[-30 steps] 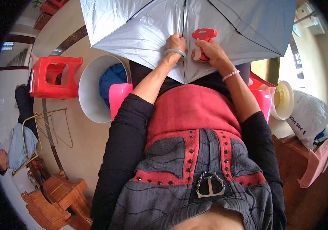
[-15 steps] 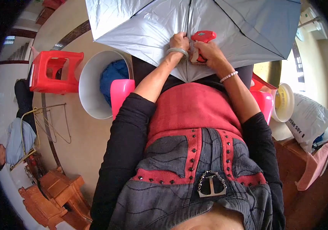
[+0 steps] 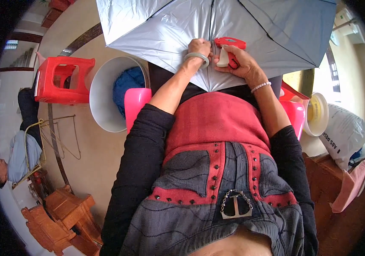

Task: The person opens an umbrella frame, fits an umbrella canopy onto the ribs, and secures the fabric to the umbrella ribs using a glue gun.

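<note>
A silver umbrella canopy [image 3: 165,45] with dark ribs lies spread upside down across my lap. My left hand [image 3: 199,48], a pale bangle on its wrist, is closed at the canopy's middle rib, its fingers pinching there; what exactly they grip is hidden. Just right of it, my right hand [image 3: 244,66] is wrapped round a red and white hand tool [image 3: 230,42], whose exact kind I cannot make out. The tool's red top points away from me and its white part faces my left hand, with a small gap between.
To the left are a red plastic stool [image 3: 65,81] and a white bucket [image 3: 101,96] with blue material inside. Wooden furniture [image 3: 69,209] and a person [image 3: 18,158] are farther left. At right stand a smaller bucket [image 3: 323,115] and a white printed sack [image 3: 346,132].
My right hand has shifted right and slightly toward me with the tool, turning it and opening a gap from my left hand. My left hand stays at the rib.
</note>
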`<state>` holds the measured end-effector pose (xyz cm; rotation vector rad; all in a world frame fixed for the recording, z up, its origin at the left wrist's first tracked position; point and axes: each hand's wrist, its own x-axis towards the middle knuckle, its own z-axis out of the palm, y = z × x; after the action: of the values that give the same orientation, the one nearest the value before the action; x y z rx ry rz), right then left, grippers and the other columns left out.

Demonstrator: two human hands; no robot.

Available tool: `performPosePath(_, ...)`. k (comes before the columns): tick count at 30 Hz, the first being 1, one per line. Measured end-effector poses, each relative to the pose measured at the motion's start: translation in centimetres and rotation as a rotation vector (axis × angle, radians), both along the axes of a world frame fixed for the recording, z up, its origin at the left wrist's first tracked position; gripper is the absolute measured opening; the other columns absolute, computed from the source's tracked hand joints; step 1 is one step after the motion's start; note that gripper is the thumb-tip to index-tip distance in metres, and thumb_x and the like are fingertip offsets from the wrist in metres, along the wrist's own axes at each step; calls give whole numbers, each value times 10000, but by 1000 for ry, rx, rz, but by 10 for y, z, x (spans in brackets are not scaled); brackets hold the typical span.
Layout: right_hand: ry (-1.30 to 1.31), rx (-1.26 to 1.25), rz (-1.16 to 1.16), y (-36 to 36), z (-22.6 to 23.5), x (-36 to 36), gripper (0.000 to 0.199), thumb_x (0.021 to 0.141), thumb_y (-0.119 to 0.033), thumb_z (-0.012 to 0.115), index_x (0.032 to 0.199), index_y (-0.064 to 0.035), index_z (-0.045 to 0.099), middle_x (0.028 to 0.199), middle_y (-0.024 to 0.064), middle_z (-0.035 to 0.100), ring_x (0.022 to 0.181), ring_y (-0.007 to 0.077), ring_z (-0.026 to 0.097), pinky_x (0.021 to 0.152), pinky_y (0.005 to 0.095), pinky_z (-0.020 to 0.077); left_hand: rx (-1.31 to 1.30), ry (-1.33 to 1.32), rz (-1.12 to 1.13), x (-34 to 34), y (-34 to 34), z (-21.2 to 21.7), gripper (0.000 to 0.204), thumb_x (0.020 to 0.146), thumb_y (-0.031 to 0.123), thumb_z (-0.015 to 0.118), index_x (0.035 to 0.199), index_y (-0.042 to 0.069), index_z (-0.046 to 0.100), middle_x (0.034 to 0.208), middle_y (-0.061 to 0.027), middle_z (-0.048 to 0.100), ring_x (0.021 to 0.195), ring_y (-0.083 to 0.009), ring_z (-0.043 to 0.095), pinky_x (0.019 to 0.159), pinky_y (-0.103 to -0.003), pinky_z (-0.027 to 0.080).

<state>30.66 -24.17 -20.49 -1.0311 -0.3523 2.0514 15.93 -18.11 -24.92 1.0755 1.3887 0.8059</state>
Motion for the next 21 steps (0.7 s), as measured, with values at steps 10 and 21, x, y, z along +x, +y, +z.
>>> performPosePath(10, -60, 11, 15, -1, 2, -1, 320, 852, -241, 506, 1102, -46, 464, 894, 133, 605, 762, 245, 622, 710, 443, 531, -5, -6, -81, -5, -10, 26, 195, 821, 151, 505, 727, -13, 553, 585, -45, 544, 439, -123, 506, 389, -243, 403)
performPosePath(21, -74, 46, 53, -3, 1, -3, 296, 853, -246, 509, 1085, -65, 476, 880, 114, 594, 751, 231, 615, 699, 442, 532, -53, -39, -127, -9, -9, 28, 195, 817, 170, 514, 719, 7, 556, 577, -39, 532, 422, -111, 466, 386, -245, 379)
